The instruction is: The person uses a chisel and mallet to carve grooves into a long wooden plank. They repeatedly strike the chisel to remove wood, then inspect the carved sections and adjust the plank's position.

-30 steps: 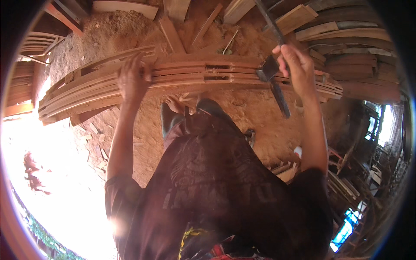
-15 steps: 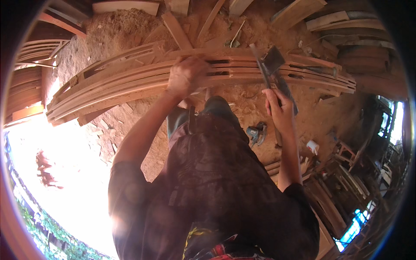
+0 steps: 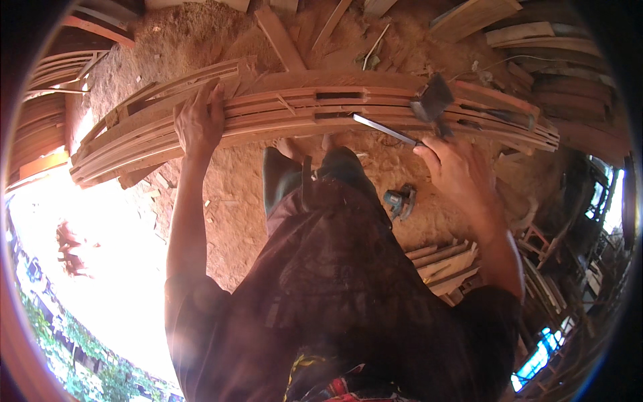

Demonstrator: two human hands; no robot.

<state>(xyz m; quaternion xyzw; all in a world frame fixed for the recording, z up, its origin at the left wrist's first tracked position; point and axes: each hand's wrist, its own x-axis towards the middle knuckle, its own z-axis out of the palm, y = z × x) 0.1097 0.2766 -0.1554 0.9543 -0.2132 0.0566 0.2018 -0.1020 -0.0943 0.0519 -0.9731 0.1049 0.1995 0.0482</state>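
Note:
Across the front of me lies a row of long wooden pieces (image 3: 268, 112) side by side, with dark slots cut in their upper faces. My left hand (image 3: 199, 124) rests on them left of the middle, its fingers stretched over the wood. In my right hand (image 3: 462, 167) are a chisel (image 3: 385, 128) and a hammer (image 3: 432, 99) together. The chisel's bright blade points left, its tip by a slot. The hammer's dark, blocky head sits over the wood, and my hand hides most of both handles.
A blue-green power saw (image 3: 400, 201) lies on the dusty ground beyond my right leg. Stacked timber (image 3: 445, 264) is at the lower right. More boards (image 3: 475, 17) lie at the far side. A thin wood sliver (image 3: 286, 104) lies on the row. Bright daylight washes out the left.
My left hand has moved left along the wood, uncovering its middle. My right hand has turned and moved right and slightly down; the chisel now points left rather than up.

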